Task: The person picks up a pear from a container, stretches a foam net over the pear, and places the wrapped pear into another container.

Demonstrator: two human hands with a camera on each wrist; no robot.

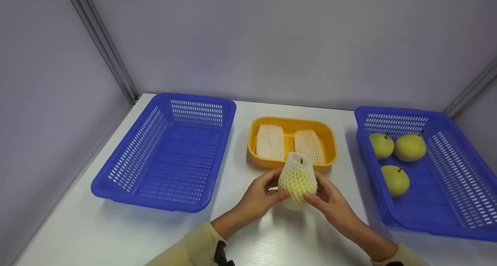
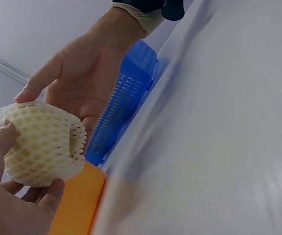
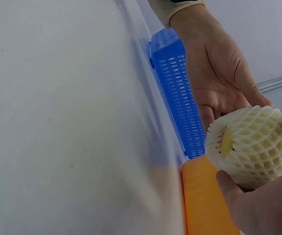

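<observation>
A yellow-green pear (image 1: pixel 298 180) sits upright inside a white foam net sleeve (image 1: pixel 287 172), its dark stem showing at the sleeve's open top. My left hand (image 1: pixel 258 196) grips the netted pear from the left, thumb on the near side. From the right, my right hand (image 1: pixel 334 206) holds it the same way, thumb tip on the net. Both wrist views show the sleeved pear (image 2: pixel 40 142) raised above the table, the net open at its lower end. Just beyond the hands stands a yellow-orange bin (image 1: pixel 254 160) with two flat foam nets, a left one (image 1: pixel 270 141) and a right one (image 1: pixel 309 146).
A blue basket (image 1: pixel 155 202) with slotted walls stands on the left of the white table (image 1: pixel 248 235). Another blue basket (image 1: pixel 431 215) on the right holds three bare pears (image 1: pixel 410 147) along its left side. Grey panels (image 1: pixel 248 44) rise behind.
</observation>
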